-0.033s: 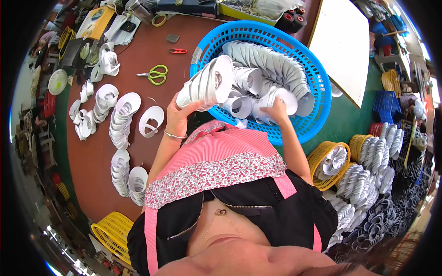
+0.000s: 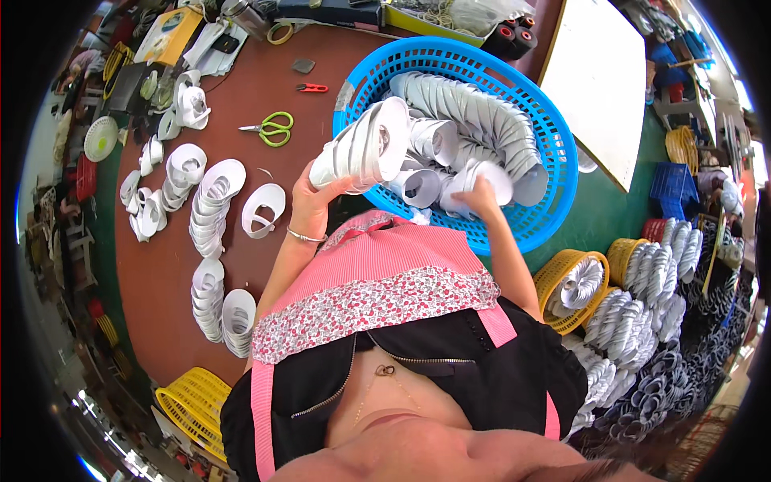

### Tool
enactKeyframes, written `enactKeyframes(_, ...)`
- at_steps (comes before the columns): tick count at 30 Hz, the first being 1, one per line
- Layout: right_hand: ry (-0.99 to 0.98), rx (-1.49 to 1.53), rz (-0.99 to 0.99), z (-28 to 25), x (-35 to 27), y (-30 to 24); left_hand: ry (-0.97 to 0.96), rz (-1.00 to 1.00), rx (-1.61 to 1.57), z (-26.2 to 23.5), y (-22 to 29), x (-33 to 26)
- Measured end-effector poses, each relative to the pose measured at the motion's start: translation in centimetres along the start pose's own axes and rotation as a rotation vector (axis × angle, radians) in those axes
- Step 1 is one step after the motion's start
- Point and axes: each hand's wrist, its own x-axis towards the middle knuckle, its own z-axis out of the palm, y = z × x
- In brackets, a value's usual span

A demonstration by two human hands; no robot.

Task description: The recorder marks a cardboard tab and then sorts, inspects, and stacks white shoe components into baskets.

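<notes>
My left hand (image 2: pixel 312 206) is closed around a stack of nested white ring-like pieces (image 2: pixel 349 157), tilted over the left rim of a blue plastic basket (image 2: pixel 567 153). Inside the basket, my right hand (image 2: pixel 482 199) grips a white ring-like piece (image 2: pixel 491 175); whether more are nested with it is hard to tell. A long curved row of nested white pieces (image 2: pixel 474 104) lies along the far side of the basket. Several shorter rolls of the same kind, such as a white roll (image 2: pixel 434 138), lie between it and my hands.
Left on the brown table (image 2: pixel 161 297) stand stacks of white pieces (image 2: pixel 217 193) and a single white piece (image 2: pixel 263 210). Green-handled scissors (image 2: pixel 271 128) and red snips (image 2: pixel 312 87) lie beyond. A white board (image 2: pixel 598 80) is right of the basket; yellow baskets (image 2: pixel 562 273) hold more pieces.
My right hand and the white piece in it have shifted slightly to the left within the basket. My left hand holds its stack in nearly the same place.
</notes>
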Motion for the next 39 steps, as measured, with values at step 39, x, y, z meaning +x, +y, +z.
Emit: enactKeyframes(39, -0.758, 1.123, -0.657, -7.3, -8.8, -23.0, 0.052, 0.16, 0.024, -2.4, 6.6, -7.8)
